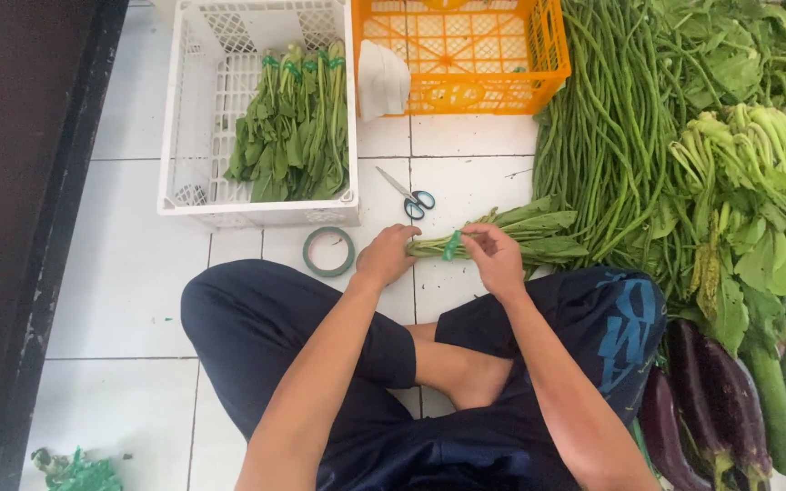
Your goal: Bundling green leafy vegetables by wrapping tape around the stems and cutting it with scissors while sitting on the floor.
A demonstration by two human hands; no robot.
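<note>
Left hand (387,255) closed round bundle of leafy greens (502,235) stem ends, right hand (495,259) fingers pinching green tape (451,245)

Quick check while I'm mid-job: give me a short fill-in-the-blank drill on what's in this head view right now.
1. Both the left hand and the right hand grip a bundle of leafy greens bound with ____ tape.
2. The tied bundles already lie in the ____ crate.
3. On the tiles between the orange crate and the hands lie blue-handled ____.
4. The tape roll sits just in front of the ____ crate.

Missing words: green; white; scissors; white
</note>
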